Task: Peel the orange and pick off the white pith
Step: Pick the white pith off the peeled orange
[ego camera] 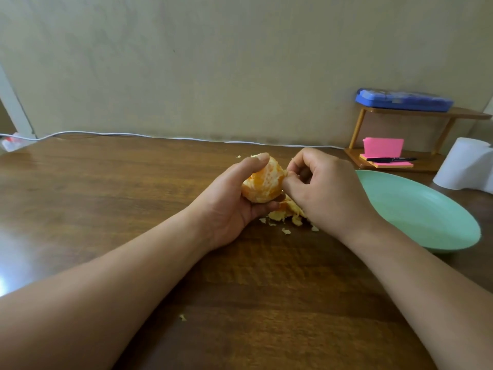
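Bare left forearm (106, 284), bare right forearm (426, 276), left hand (226, 206), right hand (328, 190)

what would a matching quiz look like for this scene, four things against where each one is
Things
1. orange
2. peel scraps
3. blue case
4. black pen

Places
a. on top of the small wooden shelf
b. held in the left hand
c. on the table, by the right hand
d. lying on the sticky notes, lower shelf level

Pairs: 1-b, 2-c, 3-a, 4-d
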`<state>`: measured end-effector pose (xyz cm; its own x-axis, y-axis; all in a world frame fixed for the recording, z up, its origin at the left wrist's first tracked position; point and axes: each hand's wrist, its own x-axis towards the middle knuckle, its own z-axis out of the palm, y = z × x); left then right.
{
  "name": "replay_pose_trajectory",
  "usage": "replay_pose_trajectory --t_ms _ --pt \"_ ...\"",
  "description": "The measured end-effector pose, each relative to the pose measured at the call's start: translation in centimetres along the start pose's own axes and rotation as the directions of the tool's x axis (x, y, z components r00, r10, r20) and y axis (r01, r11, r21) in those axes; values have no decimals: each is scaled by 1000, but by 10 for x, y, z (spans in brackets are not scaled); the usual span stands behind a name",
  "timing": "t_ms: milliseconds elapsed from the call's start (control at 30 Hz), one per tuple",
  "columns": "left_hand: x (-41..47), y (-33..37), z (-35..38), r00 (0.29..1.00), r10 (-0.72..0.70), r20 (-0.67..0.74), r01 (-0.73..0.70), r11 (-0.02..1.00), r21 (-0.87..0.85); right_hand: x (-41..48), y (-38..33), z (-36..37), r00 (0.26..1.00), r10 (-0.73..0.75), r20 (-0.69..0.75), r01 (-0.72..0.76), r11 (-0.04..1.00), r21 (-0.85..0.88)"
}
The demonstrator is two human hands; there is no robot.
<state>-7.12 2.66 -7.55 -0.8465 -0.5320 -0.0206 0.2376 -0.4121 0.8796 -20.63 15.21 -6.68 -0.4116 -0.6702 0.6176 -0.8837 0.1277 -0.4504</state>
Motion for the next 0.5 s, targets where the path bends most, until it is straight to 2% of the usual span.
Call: replay_pose_trajectory --t_ms 133,300,500 --pt "0 3 -2 1000 -14 -23 13 999 -35 -1 0 -2 999 -4 51 1 999 49" --pt "2 1 -2 999 27 -35 -25 998 50 0 2 -1 999 -5 50 4 1000 22" --pt "-1 0 -3 998 65 -22 -61 991 119 1 -1 1 995 61 78 -64 997 35"
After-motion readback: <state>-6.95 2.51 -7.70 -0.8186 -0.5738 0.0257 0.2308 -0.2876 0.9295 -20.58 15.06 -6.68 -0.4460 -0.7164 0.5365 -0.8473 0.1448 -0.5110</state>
